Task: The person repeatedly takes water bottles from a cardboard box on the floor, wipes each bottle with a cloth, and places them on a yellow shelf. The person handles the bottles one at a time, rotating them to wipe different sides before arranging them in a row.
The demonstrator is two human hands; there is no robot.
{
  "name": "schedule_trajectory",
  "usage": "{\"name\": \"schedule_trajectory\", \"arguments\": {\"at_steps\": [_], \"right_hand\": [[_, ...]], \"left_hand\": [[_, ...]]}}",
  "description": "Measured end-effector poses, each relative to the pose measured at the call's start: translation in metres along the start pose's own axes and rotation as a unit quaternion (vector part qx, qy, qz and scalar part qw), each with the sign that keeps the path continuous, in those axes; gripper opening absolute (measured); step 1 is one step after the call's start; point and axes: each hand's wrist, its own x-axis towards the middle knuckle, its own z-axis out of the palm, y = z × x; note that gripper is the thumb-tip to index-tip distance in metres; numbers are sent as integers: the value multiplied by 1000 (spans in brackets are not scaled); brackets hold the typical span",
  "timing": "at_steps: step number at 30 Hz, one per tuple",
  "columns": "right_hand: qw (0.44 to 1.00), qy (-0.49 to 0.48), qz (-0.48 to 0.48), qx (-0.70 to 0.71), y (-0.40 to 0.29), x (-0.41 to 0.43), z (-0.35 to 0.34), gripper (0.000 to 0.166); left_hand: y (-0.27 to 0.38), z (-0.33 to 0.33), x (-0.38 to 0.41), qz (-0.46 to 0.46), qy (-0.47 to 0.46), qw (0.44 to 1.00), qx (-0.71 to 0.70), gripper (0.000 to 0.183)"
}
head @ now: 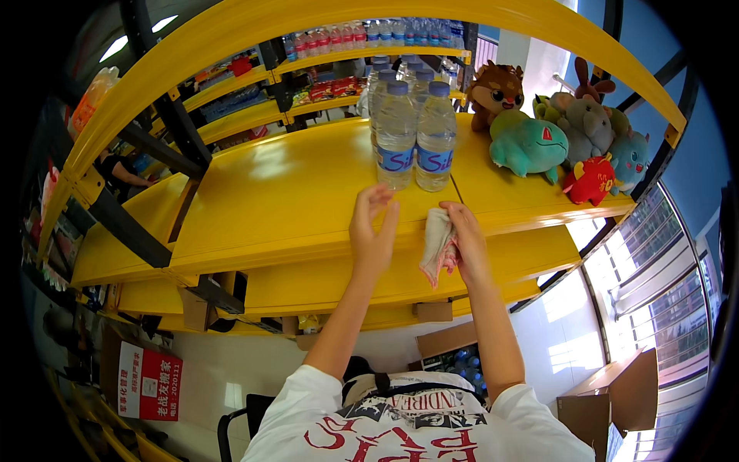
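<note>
Two short rows of clear water bottles [396,136] with purple-blue caps and blue labels stand upright on the yellow metal shelf [277,196]. My left hand [372,225] is raised at the shelf's front edge, just below the nearest left bottle; its fingers are apart and nothing is in it. In my right hand [467,231] a white cloth [437,242] with a pink-red edge is pinched between thumb and fingers. It hangs down in front of the shelf edge, below the nearest right bottle.
Plush toys [528,144] crowd the shelf's right end, with a small red plush [590,180] at the front. A black upright [179,133] bounds the left. Below stand an open carton of bottles [447,341], a cardboard box [632,387] and a chair [225,430]. A person [118,173] is beyond.
</note>
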Motion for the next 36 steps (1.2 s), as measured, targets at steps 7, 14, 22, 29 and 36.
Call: {"name": "schedule_trajectory", "arguments": {"at_steps": [7, 14, 22, 29, 36], "right_hand": [[935, 36, 183, 303, 40, -76, -62, 34], [982, 60, 169, -55, 66, -121, -103, 40], [962, 122, 141, -199, 88, -135, -129, 32], [945, 68, 91, -306, 101, -122, -115, 29], [983, 5, 105, -148, 154, -108, -101, 31]], "left_hand": [[-14, 23, -105, -269, -227, 934, -61, 27], [-75, 40, -134, -395, -258, 874, -117, 21], [-92, 45, -140, -415, -265, 866, -86, 33], [-110, 26, -146, -399, -276, 872, -56, 38], [-107, -6, -156, -438, -253, 859, -79, 39]]}}
